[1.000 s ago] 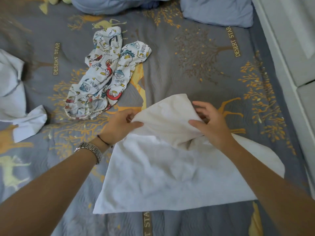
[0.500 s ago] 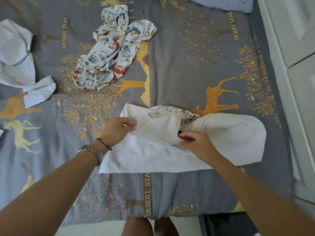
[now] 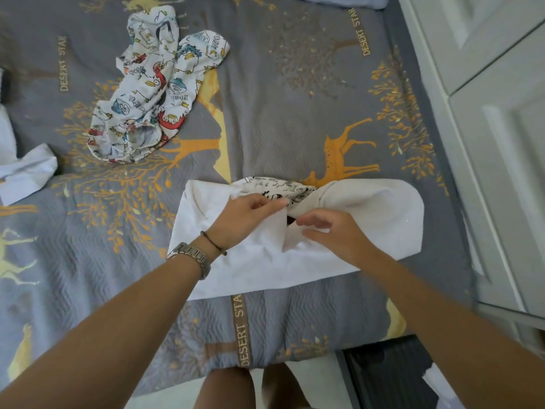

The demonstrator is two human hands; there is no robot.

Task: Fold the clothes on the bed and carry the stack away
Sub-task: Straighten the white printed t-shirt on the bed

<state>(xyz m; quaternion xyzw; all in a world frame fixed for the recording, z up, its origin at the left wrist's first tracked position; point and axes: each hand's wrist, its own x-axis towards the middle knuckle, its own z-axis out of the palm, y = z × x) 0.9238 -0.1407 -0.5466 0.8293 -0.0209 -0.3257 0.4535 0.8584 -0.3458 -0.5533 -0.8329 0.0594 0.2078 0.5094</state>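
Our left hand [image 3: 246,215] pinches a fold of the white shirt [image 3: 368,219] on the bed [image 3: 295,113]; our right hand [image 3: 333,234] hovers just beside, fingers loosely apart.

bare forearms, metal wristwatch [image 3: 193,256], dark wrist cord [image 3: 213,242]

Two hands: left [image 3: 244,215], right [image 3: 333,231]; three garments on one bed [image 3: 295,113]: one white shirt [image 3: 377,214], one cartoon-print piece [image 3: 153,93], one pale crumpled piece [image 3: 26,172] at the left edge; one watch [image 3: 191,256]; one cord bracelet [image 3: 213,242]; two cupboard doors [image 3: 501,143]; one pillow corner [image 3: 339,0] at the top
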